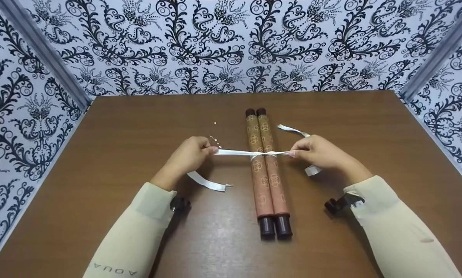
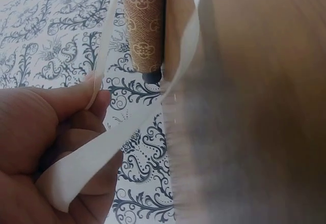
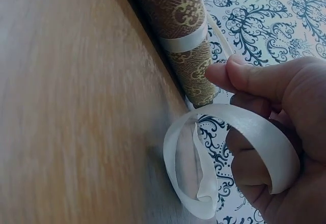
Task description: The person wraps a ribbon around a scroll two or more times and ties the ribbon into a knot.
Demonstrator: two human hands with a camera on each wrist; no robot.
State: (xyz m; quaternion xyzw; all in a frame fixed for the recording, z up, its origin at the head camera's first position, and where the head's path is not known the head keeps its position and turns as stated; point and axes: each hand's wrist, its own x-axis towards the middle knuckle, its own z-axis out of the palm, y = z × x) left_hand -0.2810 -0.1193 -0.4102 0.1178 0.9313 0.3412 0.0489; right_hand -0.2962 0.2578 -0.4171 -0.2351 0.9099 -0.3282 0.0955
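Two patterned scrolls (image 1: 264,177) with dark end knobs lie side by side on the table, one white ribbon (image 1: 236,152) wrapped round both and crossed on top. To their left, my left hand (image 1: 194,154) pinches one length between thumb and forefinger; its loose tail (image 1: 207,182) hangs below the hand. On the other side my right hand (image 1: 315,152) pinches the opposite length, stretched thin and straight. In the right wrist view the ribbon's loose end (image 3: 265,137) loops out of the curled fingers. The left wrist view shows the tail (image 2: 97,163) passing across the palm.
A brown wooden table (image 1: 138,116) lies under everything. Behind and at both sides stand panels (image 1: 223,42) with a black and white scroll pattern. A dark wrist camera (image 1: 181,204) sticks out by the left sleeve, another (image 1: 335,205) by the right.
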